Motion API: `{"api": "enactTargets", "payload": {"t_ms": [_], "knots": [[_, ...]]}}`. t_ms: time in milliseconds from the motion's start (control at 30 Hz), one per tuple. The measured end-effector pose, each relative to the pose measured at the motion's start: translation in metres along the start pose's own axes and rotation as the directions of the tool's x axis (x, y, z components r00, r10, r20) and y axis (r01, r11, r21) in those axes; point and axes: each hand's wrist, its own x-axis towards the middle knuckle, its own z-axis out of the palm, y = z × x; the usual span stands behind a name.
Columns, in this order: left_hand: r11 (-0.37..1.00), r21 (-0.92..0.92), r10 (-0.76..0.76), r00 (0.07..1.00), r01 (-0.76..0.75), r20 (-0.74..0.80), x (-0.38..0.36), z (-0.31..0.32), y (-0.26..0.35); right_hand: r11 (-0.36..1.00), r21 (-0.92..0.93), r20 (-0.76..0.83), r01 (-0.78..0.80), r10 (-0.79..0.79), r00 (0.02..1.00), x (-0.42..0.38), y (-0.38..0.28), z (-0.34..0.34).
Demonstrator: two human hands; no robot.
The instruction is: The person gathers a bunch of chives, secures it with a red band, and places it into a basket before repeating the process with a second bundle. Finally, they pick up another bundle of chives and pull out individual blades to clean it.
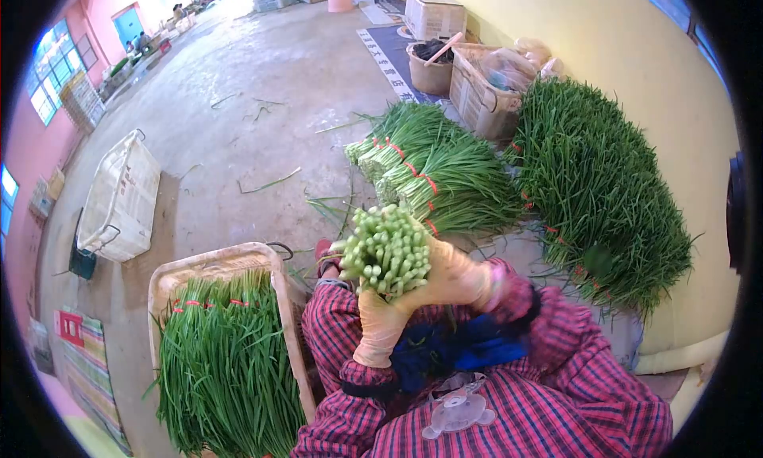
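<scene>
A bunch of garlic chives (pixel 385 247) is held upright, its pale green stem ends facing me; its leaves are hidden below. My left hand (pixel 380 324), in a pale glove, is closed around the bunch from the lower left. My right hand (pixel 451 279), gloved too, wraps it from the right. To the left stands a crate (pixel 218 259) of banded chives (pixel 230 370). Ahead on the floor lie several bundles (pixel 445 168) tied with red bands, and a larger pile of chives (pixel 604 188) rests along the wall at right.
A white crate (pixel 123 196) with metal handles stands at the left. By the wall are a bucket (pixel 431 72), a beige basket with plastic bags (pixel 485 92) and a cardboard box (pixel 435 17). Stray leaves (pixel 270 181) lie on the concrete floor. Several people sit far off.
</scene>
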Motion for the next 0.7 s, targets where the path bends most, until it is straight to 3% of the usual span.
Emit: {"api": "enactTargets", "payload": {"t_ms": [33,100,133,167,200,267,300,333,400,433,467,533,600,700], "knots": [[1.0,0.005,-0.002,1.0,0.002,0.003,0.0,0.003,0.006,1.0,0.002,-0.005,0.003,-0.003,1.0,0.001,-0.004,0.003],[0.931,0.343,0.076,0.986,-0.123,0.148,-0.006,0.009,0.03,0.894,-0.443,-0.149,-0.057,-0.011,0.989,0.003,-0.018,0.007],[0.848,0.492,0.094,0.969,-0.198,0.227,-0.008,0.008,0.041,0.898,-0.437,-0.15,-0.053,-0.015,0.989,0.003,-0.019,0.005],[0.832,0.547,0.007,0.988,-0.09,0.153,-0.011,0.001,0.048,0.943,-0.333,-0.125,-0.019,-0.024,0.992,0.004,-0.019,0.0],[0.83,0.549,0.011,0.988,-0.094,0.152,-0.015,0.002,0.062,0.974,-0.227,-0.1,0.012,-0.036,0.994,0.004,-0.02,-0.005],[0.485,0.81,0.275,0.936,-0.331,0.218,-0.03,0.014,0.096,0.98,-0.2,-0.102,-0.009,-0.011,0.995,0.001,-0.033,-0.007],[0.633,0.695,0.269,0.939,-0.34,0.214,-0.035,0.019,0.104,0.983,-0.182,-0.088,-0.004,-0.012,0.996,-0.002,-0.036,-0.006],[0.631,0.698,0.268,0.939,-0.34,0.215,-0.04,0.029,0.107,0.987,-0.162,-0.072,0.001,-0.013,0.997,-0.004,-0.037,-0.005],[0.789,0.372,0.458,0.872,-0.489,0.175,-0.046,0.048,0.108,0.969,-0.241,-0.09,0.055,-0.079,0.993,-0.007,-0.037,0.003],[0.734,0.467,0.429,0.87,-0.492,0.243,-0.047,0.049,0.108,0.917,-0.393,-0.105,0.067,-0.117,0.987,-0.008,-0.044,0.009],[0.772,0.422,0.445,0.879,-0.475,0.173,-0.048,0.054,0.094,0.841,-0.535,-0.115,0.074,-0.159,0.981,-0.009,-0.047,0.013],[0.783,0.365,0.492,0.861,-0.503,0.13,-0.052,0.064,0.084,0.833,-0.536,-0.106,0.134,-0.224,0.969,-0.013,-0.044,0.019],[0.749,0.395,0.522,0.841,-0.531,0.142,-0.05,0.062,0.079,0.687,-0.682,-0.046,0.25,-0.382,0.923,-0.016,-0.051,0.026],[0.659,0.492,0.54,0.813,-0.569,0.218,-0.048,0.063,0.092,0.66,-0.709,-0.058,0.249,-0.406,0.912,-0.021,-0.059,0.035]]}}
